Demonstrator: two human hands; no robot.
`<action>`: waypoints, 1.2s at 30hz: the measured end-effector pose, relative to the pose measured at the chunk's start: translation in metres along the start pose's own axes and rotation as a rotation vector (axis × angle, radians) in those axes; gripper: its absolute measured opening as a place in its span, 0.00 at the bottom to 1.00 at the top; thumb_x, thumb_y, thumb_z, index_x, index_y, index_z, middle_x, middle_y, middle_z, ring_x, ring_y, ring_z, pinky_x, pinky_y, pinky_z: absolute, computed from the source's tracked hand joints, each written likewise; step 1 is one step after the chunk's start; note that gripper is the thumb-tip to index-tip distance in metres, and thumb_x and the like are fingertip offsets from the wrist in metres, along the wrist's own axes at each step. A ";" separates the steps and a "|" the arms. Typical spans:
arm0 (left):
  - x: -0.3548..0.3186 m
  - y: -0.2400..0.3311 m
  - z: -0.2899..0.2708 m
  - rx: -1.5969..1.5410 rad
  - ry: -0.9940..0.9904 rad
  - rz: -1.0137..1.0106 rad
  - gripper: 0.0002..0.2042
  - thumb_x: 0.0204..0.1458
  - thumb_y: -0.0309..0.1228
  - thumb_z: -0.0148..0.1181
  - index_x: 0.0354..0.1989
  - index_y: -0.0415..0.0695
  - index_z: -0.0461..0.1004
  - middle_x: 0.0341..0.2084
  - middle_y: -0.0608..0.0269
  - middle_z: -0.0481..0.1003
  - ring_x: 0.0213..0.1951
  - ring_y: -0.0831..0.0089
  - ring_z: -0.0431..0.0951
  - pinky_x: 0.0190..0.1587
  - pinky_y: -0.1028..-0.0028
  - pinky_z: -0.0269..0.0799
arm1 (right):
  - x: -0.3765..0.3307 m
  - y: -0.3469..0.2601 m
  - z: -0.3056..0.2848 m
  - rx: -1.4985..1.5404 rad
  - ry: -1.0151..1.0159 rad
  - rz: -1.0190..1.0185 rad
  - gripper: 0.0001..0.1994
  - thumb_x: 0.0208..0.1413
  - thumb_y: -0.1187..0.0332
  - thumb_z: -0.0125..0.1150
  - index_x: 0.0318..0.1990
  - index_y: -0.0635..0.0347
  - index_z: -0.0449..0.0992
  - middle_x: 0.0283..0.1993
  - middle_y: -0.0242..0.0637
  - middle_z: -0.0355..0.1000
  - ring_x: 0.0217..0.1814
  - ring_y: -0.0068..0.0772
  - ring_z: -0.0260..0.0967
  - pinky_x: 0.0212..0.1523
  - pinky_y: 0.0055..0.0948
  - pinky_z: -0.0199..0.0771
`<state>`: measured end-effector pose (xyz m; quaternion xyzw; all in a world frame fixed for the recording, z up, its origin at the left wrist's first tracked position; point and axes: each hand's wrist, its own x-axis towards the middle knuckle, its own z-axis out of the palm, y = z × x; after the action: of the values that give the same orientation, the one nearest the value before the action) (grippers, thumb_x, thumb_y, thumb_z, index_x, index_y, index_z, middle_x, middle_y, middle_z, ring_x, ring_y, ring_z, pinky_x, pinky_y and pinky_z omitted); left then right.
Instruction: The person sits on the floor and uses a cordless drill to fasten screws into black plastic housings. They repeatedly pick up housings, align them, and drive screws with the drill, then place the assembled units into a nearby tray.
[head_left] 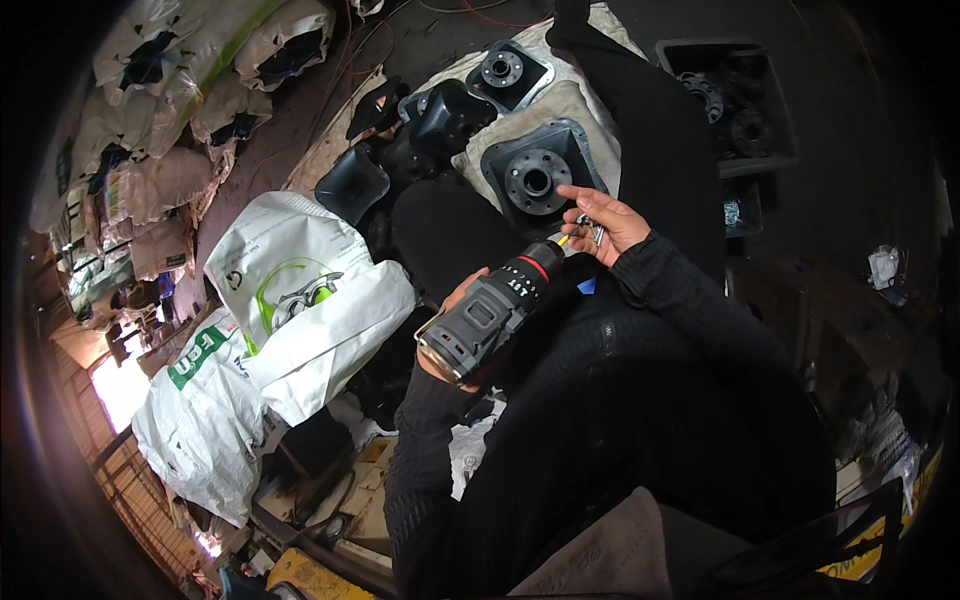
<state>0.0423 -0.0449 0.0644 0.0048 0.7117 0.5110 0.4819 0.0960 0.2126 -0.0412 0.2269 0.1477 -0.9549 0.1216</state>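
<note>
My left hand [462, 292] is wrapped round a black and grey cordless drill [492, 312] with a red ring near its chuck. A thin yellow bit [563, 240] sticks out of the chuck, pointing up and right. At the bit's tip, my right hand [618, 230] is closed with fingers pinched on small silvery screws [595, 232]; their exact number is hard to tell. Just beyond the hands lies a black square rubber boot [497, 158] on cloth, with a round metal flange [538, 182] in its middle. The flange has a central hole and a ring of bolt holes.
More black boots [452, 115] lie heaped beyond my left knee, one with a flange [502, 69]. Left stands a white sack [330, 365] with green-strapped goggles [300, 295] on it. Far right, a dark crate [785, 120] holds flanges. Filled plastic bags [160, 190] line the far left.
</note>
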 end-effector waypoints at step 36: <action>0.011 0.057 -0.013 1.202 0.148 0.405 0.24 0.47 0.29 0.57 0.55 0.45 0.62 0.50 0.61 0.68 0.49 0.71 0.72 0.51 0.76 0.67 | 0.027 0.002 -0.028 -0.160 0.341 -0.066 0.16 0.60 0.61 0.46 0.52 0.58 0.66 0.34 0.36 0.72 0.22 0.16 0.64 0.18 0.14 0.62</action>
<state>0.0000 -0.0219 0.0988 0.3734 0.8906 0.1023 0.2386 0.0843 0.2152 -0.0779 0.3702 0.2492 -0.8912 0.0812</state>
